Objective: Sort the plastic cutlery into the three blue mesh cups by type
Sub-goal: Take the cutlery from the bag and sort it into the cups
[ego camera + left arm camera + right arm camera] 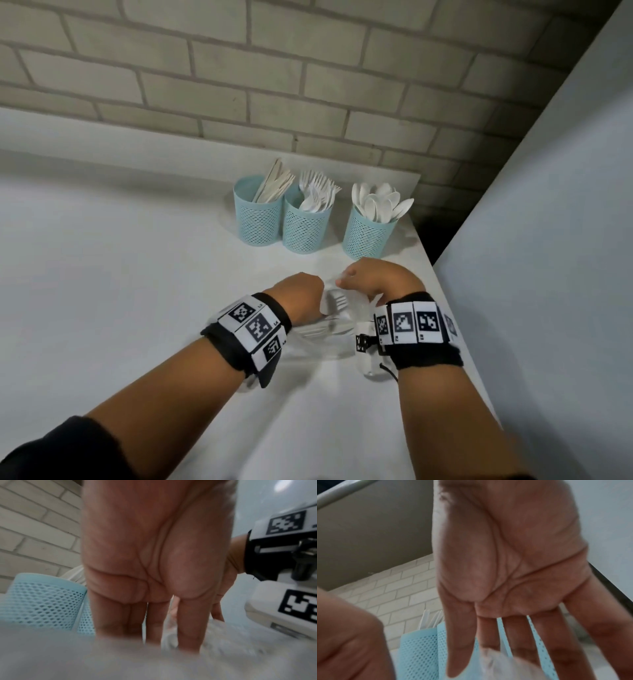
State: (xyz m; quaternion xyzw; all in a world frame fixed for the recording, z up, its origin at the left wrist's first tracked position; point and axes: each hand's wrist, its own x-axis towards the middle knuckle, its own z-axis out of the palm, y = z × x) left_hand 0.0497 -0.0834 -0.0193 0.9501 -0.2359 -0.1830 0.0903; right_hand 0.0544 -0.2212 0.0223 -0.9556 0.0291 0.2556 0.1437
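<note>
White plastic cutlery (334, 308), some inside a clear bag (346, 329), lies on the white table (137, 274) under both hands, near three blue mesh cups (303, 226) already holding knives, forks and spoons. Judged light, stiff, slippery; best pinched at the handle. Left hand (301, 298) reaches down, fingers straight. Right hand (370, 277) touches the bag; its hold cannot be told.
</note>
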